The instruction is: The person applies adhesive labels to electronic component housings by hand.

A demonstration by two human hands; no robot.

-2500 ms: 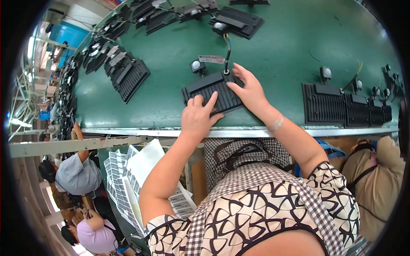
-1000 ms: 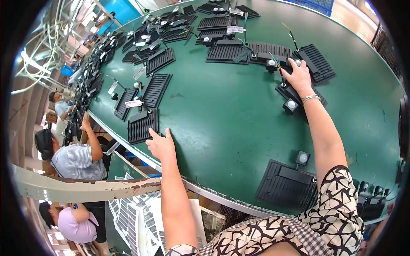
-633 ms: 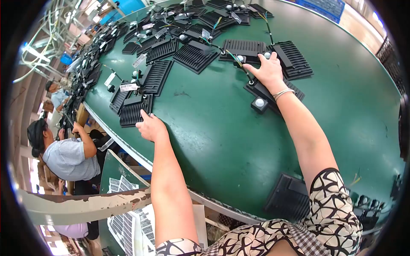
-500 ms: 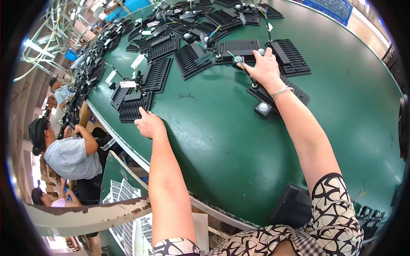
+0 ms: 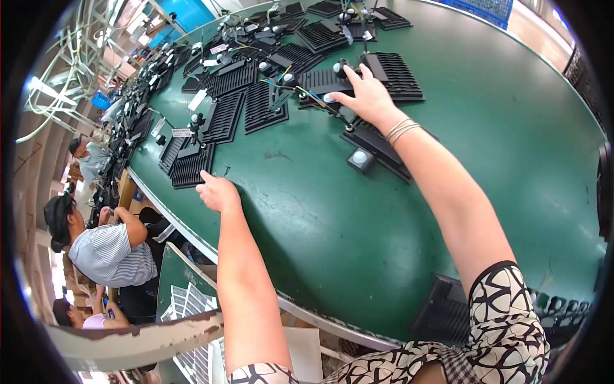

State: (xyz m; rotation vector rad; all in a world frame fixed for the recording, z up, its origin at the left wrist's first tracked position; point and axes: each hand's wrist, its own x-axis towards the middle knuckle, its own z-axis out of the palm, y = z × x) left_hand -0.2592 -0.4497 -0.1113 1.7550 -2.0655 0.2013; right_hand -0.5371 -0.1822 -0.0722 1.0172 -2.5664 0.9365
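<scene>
Under my left hand's fingertips is the near corner of a black finned floodlight; my left hand has its fingers curled and closed at that corner. The grip underneath is hidden. My right hand reaches out with thumb and fingers spread among several floodlights. Its thumb is at a white sensor dome, and its fingertips are near another sensor and a finned floodlight. Below the right wrist lies a further floodlight with a square sensor block, partly hidden by the forearm.
Many similar floodlights with wires and white tags crowd the far side of the green table. Another dark housing lies close to my body. A co-worker sits at the left, beyond printed sheets. A blue crate stands behind.
My view has shifted, so the table's contents appear further left. My right hand has moved slightly against the sensors near its fingers. My left hand stays at the same floodlight corner.
</scene>
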